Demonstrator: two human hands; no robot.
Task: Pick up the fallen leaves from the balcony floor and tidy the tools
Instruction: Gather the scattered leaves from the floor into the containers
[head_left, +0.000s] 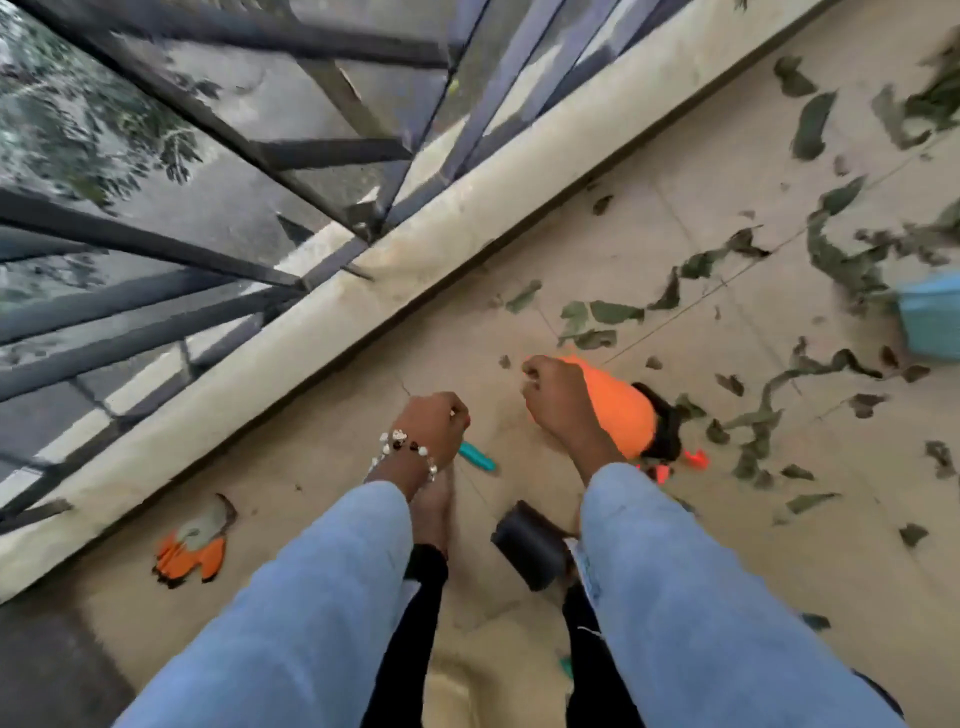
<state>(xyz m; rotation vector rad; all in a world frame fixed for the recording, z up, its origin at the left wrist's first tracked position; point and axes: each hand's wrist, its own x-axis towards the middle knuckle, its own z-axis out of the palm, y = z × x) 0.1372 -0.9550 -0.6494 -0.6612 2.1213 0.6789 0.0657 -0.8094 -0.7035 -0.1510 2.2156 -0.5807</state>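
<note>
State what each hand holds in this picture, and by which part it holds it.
The left hand grips a teal-handled tool, fingers curled round the upper end of its handle. The right hand is curled in front of the orange spray bottle; whether it holds anything cannot be told.

The floor looks like matt beige tile, dusty; the railing is dark painted metal; the spray bottle is smooth orange plastic; the glove is cloth with orange rubbery coating; the sleeves are soft blue cloth.
</note>
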